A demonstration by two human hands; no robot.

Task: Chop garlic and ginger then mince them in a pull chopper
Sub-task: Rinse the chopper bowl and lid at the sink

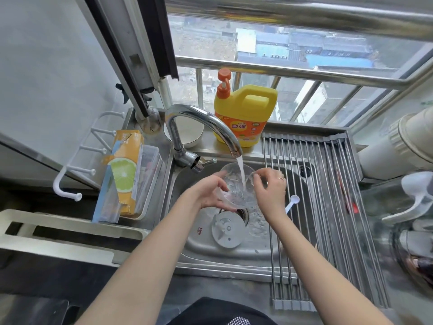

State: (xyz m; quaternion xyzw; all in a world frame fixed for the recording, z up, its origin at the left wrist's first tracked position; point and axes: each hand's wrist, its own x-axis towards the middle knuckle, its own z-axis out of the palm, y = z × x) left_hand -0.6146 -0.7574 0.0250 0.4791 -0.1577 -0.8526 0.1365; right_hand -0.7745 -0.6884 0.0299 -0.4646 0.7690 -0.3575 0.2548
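Two hands work under the running faucet [206, 123]; the left hand [212, 193] curls round the near rim of the clear chopper bowl [230, 181], tilting it in the stream, while the right hand [269, 191] pinches its far edge (or perhaps a second small clear piece; I cannot tell); the grey chopper lid [228, 232] lies flat in the sink [187, 240], just beside the drain; a white spoon [291, 202] rests at the drying rack [328, 207]. This looks like rinsing the chopper; no garlic or ginger shows. Next calls for shaking water off and setting the bowl down steadily.
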